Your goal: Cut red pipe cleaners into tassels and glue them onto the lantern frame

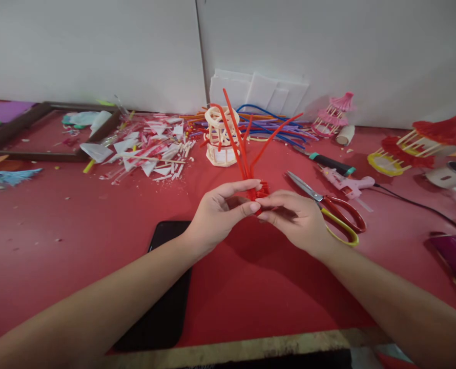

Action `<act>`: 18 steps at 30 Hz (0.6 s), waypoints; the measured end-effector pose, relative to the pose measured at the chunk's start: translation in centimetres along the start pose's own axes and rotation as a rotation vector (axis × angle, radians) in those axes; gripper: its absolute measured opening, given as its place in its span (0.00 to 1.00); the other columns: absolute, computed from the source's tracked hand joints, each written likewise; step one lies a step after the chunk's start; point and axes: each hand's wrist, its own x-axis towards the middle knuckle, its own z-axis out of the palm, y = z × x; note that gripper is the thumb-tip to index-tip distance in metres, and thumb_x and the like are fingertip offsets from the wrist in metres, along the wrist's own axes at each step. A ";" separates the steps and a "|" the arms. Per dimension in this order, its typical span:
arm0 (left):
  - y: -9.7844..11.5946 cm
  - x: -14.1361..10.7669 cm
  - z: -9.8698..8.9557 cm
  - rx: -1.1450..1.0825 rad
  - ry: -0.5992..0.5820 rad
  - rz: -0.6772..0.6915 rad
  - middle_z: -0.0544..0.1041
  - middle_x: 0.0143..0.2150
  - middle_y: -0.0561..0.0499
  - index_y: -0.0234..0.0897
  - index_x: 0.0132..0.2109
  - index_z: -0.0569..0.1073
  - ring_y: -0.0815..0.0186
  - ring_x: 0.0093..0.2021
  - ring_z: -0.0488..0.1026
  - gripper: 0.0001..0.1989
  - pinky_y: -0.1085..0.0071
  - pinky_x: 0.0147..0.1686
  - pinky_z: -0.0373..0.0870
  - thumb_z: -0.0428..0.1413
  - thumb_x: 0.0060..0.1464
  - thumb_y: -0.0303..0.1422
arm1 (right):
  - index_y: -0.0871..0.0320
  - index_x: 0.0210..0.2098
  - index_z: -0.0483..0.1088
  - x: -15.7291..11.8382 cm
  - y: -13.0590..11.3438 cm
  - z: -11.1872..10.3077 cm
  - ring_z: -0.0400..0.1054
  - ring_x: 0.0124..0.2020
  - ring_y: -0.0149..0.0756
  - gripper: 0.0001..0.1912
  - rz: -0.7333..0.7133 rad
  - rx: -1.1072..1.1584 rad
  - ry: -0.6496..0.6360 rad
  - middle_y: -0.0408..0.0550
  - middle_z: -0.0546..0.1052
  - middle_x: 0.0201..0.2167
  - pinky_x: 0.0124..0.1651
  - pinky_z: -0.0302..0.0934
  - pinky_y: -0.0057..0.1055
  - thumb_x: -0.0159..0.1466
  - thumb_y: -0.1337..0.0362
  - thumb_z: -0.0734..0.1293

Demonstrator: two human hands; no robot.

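Several red pipe cleaners (239, 137) fan upward from a bundle pinched between both hands above the red table. My left hand (224, 207) grips the bundle's lower part with thumb and fingers. My right hand (295, 215) pinches the same bundle from the right, its thumb and fingertips close to the left thumb. Bent red loops show just above the fingertips; the bottom of the bundle is mostly hidden by the fingers. Behind the hands stands a small cream tower frame (222, 136) made of sticks, with red bits on its sides.
Scissors (320, 200), a pink glue gun (347, 182) with a cord and a dark-handled tool (333, 164) lie at right. A black phone (162, 297) lies under my left forearm. Scraps (147, 143) and coloured pipe cleaners (277, 128) lie at the back; red-roofed models (423, 141) stand far right.
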 end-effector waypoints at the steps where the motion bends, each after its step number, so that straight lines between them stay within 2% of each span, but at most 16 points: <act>1: 0.0 0.0 0.0 -0.006 -0.003 -0.003 0.82 0.49 0.48 0.41 0.48 0.80 0.69 0.36 0.78 0.18 0.70 0.43 0.78 0.68 0.48 0.29 | 0.50 0.44 0.77 0.0 0.0 0.0 0.75 0.37 0.34 0.08 -0.017 -0.015 0.002 0.45 0.80 0.38 0.41 0.70 0.34 0.65 0.65 0.70; 6: -0.2 -0.1 -0.1 -0.033 -0.039 -0.014 0.82 0.50 0.50 0.44 0.50 0.80 0.71 0.37 0.78 0.19 0.73 0.44 0.77 0.68 0.49 0.29 | 0.50 0.44 0.75 -0.3 0.0 0.0 0.75 0.39 0.34 0.08 -0.052 -0.093 0.004 0.45 0.81 0.39 0.41 0.70 0.33 0.66 0.65 0.69; 15: -0.1 -0.1 0.0 0.036 -0.009 0.016 0.81 0.51 0.47 0.41 0.50 0.79 0.67 0.39 0.79 0.20 0.69 0.44 0.77 0.67 0.49 0.30 | 0.51 0.46 0.72 -0.1 -0.4 0.2 0.75 0.38 0.35 0.08 -0.004 -0.164 0.005 0.46 0.79 0.39 0.39 0.72 0.31 0.66 0.62 0.67; 17: -0.1 -0.1 0.1 0.080 0.012 0.033 0.81 0.50 0.47 0.41 0.51 0.79 0.66 0.40 0.79 0.20 0.68 0.44 0.77 0.67 0.49 0.30 | 0.50 0.50 0.70 0.6 -0.6 -1.2 0.75 0.40 0.37 0.13 -0.004 -0.267 -0.075 0.47 0.78 0.43 0.41 0.72 0.34 0.65 0.62 0.68; 18: -0.1 -0.1 0.0 0.114 0.025 0.045 0.81 0.50 0.47 0.41 0.51 0.79 0.66 0.40 0.79 0.20 0.68 0.44 0.77 0.67 0.49 0.30 | 0.49 0.52 0.69 0.8 -0.7 -2.4 0.75 0.42 0.39 0.16 -0.014 -0.367 -0.165 0.48 0.78 0.47 0.44 0.71 0.36 0.65 0.63 0.68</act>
